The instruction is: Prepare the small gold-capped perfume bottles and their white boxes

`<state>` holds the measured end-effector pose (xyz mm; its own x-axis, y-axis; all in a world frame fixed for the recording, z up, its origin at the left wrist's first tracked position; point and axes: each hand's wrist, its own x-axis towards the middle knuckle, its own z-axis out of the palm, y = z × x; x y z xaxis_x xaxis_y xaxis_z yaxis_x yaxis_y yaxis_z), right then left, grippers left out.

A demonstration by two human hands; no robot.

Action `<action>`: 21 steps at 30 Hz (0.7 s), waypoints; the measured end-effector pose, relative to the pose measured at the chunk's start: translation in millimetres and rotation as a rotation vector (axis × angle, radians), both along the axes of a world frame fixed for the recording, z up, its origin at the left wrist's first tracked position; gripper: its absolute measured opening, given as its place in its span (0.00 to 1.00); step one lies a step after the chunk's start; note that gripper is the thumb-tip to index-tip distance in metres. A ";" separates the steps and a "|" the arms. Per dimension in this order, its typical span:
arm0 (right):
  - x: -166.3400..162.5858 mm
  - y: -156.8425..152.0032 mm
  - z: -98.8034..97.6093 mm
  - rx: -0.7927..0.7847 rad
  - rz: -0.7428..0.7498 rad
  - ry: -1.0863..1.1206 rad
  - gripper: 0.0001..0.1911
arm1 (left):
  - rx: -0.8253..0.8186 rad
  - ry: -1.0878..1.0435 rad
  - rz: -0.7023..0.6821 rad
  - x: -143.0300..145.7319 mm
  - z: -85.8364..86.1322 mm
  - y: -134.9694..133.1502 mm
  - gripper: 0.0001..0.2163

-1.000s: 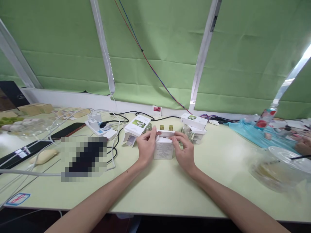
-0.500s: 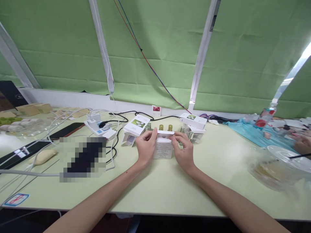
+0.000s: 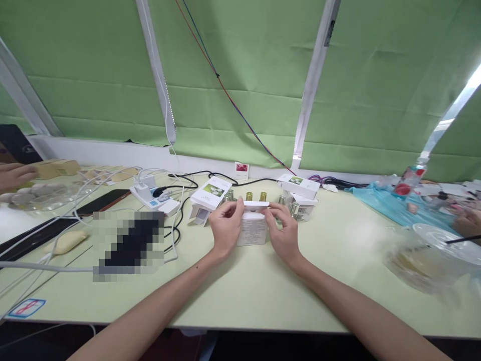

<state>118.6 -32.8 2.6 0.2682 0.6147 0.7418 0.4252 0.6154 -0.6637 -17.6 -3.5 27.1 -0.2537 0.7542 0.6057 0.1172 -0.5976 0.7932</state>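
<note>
A small white box [image 3: 252,230] with fine print on its front stands upright on the table before me. My left hand [image 3: 227,225] grips its left side, thumb and fingers at the raised top flap [image 3: 256,204]. From the other side my right hand [image 3: 284,231] pinches the flap's right end and the box's upper right edge. Behind the box show two gold-capped bottles [image 3: 249,196]. Silvery-green bottles [image 3: 293,210] stand beside my right hand, partly hidden by it. More bottles [image 3: 229,195] peek out behind my left hand.
White boxes with a flower picture lie at left [image 3: 211,193] and right [image 3: 298,187]. A power strip [image 3: 152,200] with cables is farther left. A clear lidded container [image 3: 421,260] stands right, near a blue plastic sheet [image 3: 387,203]. Other people's hands show at far left [image 3: 17,175] and far right [image 3: 468,220].
The raised flap has tipped slightly lower over the box top, between my fingers. My hands have barely moved. Another person's hand has come into view at the far left.
</note>
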 end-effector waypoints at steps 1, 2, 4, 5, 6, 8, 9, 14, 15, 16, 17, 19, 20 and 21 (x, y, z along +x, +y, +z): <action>-0.2 -0.2 0.3 -0.002 0.000 0.001 0.12 | -0.006 -0.003 0.001 0.0 0.1 -0.5 0.16; -0.3 -0.4 0.6 -0.003 0.000 0.003 0.12 | -0.010 -0.006 0.003 0.0 0.4 -1.1 0.17; -0.6 -0.6 1.2 -0.006 0.000 0.008 0.12 | -0.014 -0.013 0.002 0.1 1.3 -2.6 0.17; -0.7 -0.7 1.3 -0.008 0.000 0.009 0.12 | -0.016 -0.015 0.000 0.2 1.7 -3.2 0.17; -0.7 -0.6 1.3 -0.011 0.000 0.009 0.12 | -0.018 -0.018 -0.004 0.2 2.1 -3.8 0.17; -0.5 -0.4 0.7 -0.017 -0.002 0.008 0.12 | -0.025 -0.026 -0.013 0.4 2.6 -4.4 0.17; -0.4 -0.3 0.3 -0.020 -0.002 0.005 0.12 | -0.030 -0.033 -0.017 0.5 2.6 -4.4 0.18; -0.5 -0.5 -0.9 -0.018 0.010 -0.008 0.12 | -0.078 -0.076 -0.049 0.5 2.3 -3.4 0.18; -0.7 -0.6 -0.7 -0.018 0.014 -0.009 0.12 | -0.090 -0.081 -0.052 0.4 2.3 -3.3 0.19; -0.8 -0.8 -0.5 -0.018 0.017 -0.009 0.12 | -0.103 -0.086 -0.052 0.4 2.4 -3.2 0.19; -0.9 -0.9 -0.3 -0.019 0.018 -0.010 0.12 | -0.118 -0.089 -0.052 0.4 2.4 -3.1 0.19; -0.9 -1.0 -0.2 -0.022 0.016 -0.012 0.13 | -0.150 -0.093 -0.056 0.5 2.2 -2.8 0.19; -0.8 -0.9 -0.3 -0.024 0.014 -0.013 0.13 | -0.163 -0.096 -0.061 0.6 2.0 -2.5 0.18; -0.7 -0.8 -0.4 -0.027 0.014 -0.014 0.13 | -0.172 -0.100 -0.067 0.8 1.7 -2.1 0.18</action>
